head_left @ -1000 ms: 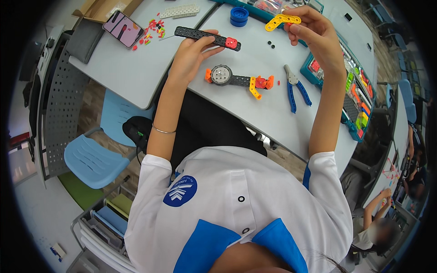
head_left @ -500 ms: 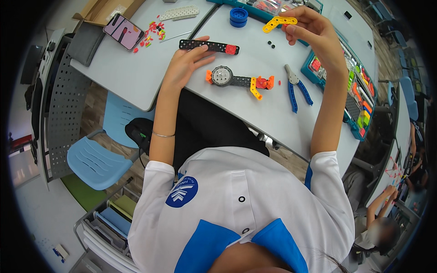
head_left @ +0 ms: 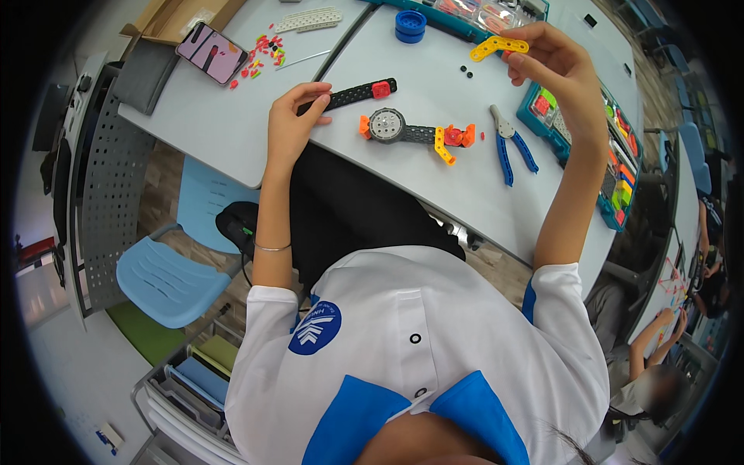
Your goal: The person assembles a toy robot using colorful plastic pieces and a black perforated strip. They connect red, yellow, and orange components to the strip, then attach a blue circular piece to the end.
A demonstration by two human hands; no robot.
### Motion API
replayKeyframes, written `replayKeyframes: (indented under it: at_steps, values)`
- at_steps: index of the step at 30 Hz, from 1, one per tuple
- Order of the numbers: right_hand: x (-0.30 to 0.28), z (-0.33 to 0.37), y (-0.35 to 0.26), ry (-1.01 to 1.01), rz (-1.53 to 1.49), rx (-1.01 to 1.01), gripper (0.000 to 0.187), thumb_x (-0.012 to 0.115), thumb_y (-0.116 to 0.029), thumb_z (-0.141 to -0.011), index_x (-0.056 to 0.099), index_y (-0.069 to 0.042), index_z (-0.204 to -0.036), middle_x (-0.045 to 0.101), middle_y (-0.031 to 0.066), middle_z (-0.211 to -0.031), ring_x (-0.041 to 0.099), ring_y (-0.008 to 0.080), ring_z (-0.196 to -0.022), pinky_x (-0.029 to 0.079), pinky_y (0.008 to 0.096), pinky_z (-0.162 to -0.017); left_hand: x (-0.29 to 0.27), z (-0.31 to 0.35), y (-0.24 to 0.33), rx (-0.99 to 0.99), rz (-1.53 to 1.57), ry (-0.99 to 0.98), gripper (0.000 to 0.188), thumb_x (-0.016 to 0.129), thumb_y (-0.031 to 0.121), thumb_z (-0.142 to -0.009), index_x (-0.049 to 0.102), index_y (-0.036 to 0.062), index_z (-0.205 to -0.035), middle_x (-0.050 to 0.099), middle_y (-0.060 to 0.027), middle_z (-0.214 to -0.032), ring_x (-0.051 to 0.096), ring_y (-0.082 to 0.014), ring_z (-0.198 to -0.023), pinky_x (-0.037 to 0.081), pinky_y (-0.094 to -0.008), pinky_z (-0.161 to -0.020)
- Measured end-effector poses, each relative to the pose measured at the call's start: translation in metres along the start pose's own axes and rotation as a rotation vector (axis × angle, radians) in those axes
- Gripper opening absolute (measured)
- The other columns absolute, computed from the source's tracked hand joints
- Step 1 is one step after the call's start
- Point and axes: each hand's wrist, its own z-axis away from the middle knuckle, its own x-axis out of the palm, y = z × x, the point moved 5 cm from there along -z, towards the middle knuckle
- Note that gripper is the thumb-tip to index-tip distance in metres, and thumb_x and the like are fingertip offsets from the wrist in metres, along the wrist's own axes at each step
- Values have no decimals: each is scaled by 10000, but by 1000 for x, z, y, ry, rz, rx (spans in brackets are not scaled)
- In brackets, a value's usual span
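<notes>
My left hand is closed on the near end of a black perforated beam, which slants up to the right. A red square piece sits near the beam's far end. Raised over the table's far right, my right hand pinches a bent yellow beam with holes; a bit of red shows beneath it by the fingers. Between my arms lies an assembly with a grey wheel, a dark beam, orange ends and a yellow angled beam. Blue-handled pliers lie to its right.
Teal parts cases stand along the table's right and far side. A blue wheel hub and small black pieces sit farther back. At left are a phone, scattered red pegs and an open cardboard box.
My left hand has drawn nearer me and now grips the black beam's end, which has tilted. My right hand has moved right and slightly down with the yellow beam.
</notes>
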Motion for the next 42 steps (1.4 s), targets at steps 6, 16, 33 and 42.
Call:
replayKeyframes:
  at_steps: [6,16,33,42]
  values:
    - [9,27,26,-14,-85,152,195,744,-109,-850,677,-42,-1021,696,107,-1125,693,157,-919,554,277,-811,5,-11,6,6,-249,-36,218,644,150,-919,711,66,-1109,706,-36,-1068,635,-100,-1009,530,-244,-616]
    - [47,9,44,-131,-60,111,184,734,-85,-845,659,-35,-1005,685,98,-1104,655,153,-1000,530,285,-864,37,-35,27,112,-311,-235,219,642,216,-918,728,116,-1092,722,-6,-1009,626,-74,-953,486,-238,-593]
    - [41,58,51,-335,-125,443,212,725,-78,-808,681,-5,-1002,712,90,-957,670,119,-871,518,232,-816,10,-38,1,-118,129,-132,295,501,146,-981,638,0,-1197,624,-15,-966,523,-54,-796,420,-200,-519]
    - [47,27,45,-305,-90,414,272,702,-111,-785,675,2,-1031,714,106,-947,689,140,-903,543,254,-814,21,45,21,-391,476,-462,396,390,177,-993,536,-15,-1307,463,-5,-820,485,-97,-753,506,-221,-490]
